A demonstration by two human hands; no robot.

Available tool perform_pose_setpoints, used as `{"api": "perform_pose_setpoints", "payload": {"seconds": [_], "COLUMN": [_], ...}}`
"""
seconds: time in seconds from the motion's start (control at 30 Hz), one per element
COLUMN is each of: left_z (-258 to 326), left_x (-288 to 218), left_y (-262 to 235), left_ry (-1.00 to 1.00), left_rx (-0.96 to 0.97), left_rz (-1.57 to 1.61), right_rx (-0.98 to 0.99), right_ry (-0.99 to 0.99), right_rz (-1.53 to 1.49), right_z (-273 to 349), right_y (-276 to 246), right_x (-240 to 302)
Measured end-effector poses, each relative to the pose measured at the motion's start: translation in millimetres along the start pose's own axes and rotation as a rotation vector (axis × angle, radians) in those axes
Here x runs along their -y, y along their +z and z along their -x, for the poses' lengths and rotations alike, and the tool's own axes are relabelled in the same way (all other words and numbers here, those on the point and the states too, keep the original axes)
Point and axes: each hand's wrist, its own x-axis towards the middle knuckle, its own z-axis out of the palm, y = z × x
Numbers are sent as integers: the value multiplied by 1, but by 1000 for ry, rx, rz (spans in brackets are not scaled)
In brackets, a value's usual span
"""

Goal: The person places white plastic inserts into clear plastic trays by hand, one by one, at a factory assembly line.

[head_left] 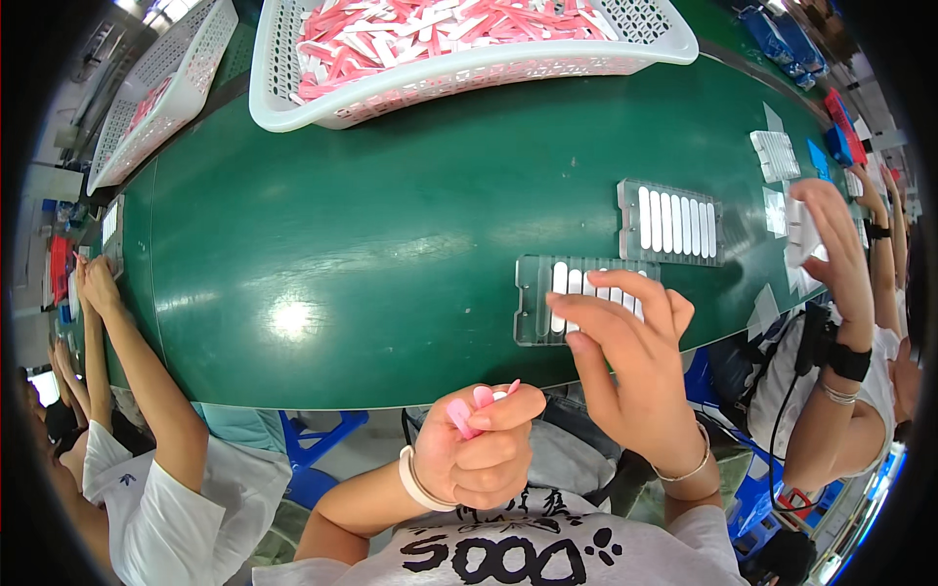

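Observation:
My left hand (pixel 481 449) is closed in a fist around several small flat pink and white strips (pixel 461 415), whose ends stick out past the thumb. Over the near clear plastic tray (pixel 528 303) hovers my right hand (pixel 635 366), its fingers apart and the thumb held away. One fingertip is at the leftmost white strip (pixel 559 283) in that tray; whether it touches cannot be told. The fingers hide part of the row. Just beyond, to the right, a second clear tray (pixel 630 234) holds a row of white strips (pixel 676 223).
A white perforated basket (pixel 391 93) heaped with pink and white strips (pixel 440 34) stands at the back. Another basket (pixel 166 112) is at far left. Co-workers' hands (pixel 98 283) (pixel 831 234) work on both sides. A green table (pixel 342 234) spans the view.

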Motion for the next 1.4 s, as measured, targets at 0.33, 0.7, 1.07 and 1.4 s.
{"api": "perform_pose_setpoints", "payload": {"seconds": [0.33,0.7,1.07,1.4], "left_z": [9,2,5,11], "left_x": [0,9,16,7], "left_y": [-20,3,8,21], "left_ry": [-97,172,226,506], "left_rx": [-208,-595,-596,-806], "left_rz": [-70,-1145,-1603,-1872], "right_rx": [265,10,-207,-141], "right_ry": [-50,431,375,-33], "right_rz": [-652,-852,-792,161], "right_z": [-21,-3,-3,20], "right_y": [-13,-1,-5,26], "right_x": [16,14,2,12]}}
